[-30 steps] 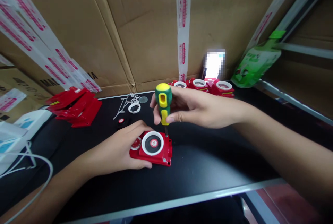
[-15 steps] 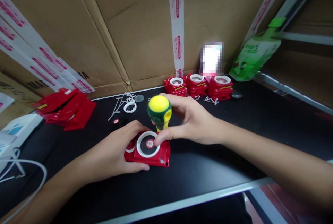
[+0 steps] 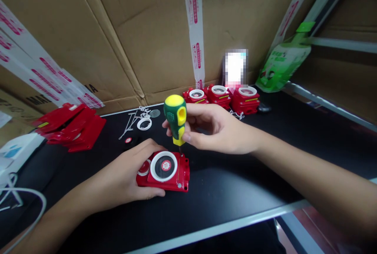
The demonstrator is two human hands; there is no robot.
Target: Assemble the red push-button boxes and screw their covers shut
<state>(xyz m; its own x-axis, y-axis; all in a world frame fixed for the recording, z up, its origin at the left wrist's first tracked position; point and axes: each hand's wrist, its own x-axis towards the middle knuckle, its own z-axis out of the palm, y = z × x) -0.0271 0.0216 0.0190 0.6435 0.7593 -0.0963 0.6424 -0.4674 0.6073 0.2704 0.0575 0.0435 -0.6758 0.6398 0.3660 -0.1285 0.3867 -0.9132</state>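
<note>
Right hand (image 3: 218,132), head view: fingers closed around stubby screwdriver (image 3: 176,119), green-and-yellow handle upright, tip on far right corner of red housing (image 3: 165,170). Left hand (image 3: 126,177): clasps housing's left side, pinning it flat on black desk (image 3: 235,191). Housing: rectangular, white ring around black dial with red centre.

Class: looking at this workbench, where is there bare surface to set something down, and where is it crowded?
Bare black table lies right of the red unit and before the right hand. Crowded: the red cases at left, loose small parts and three red units at the back.
</note>
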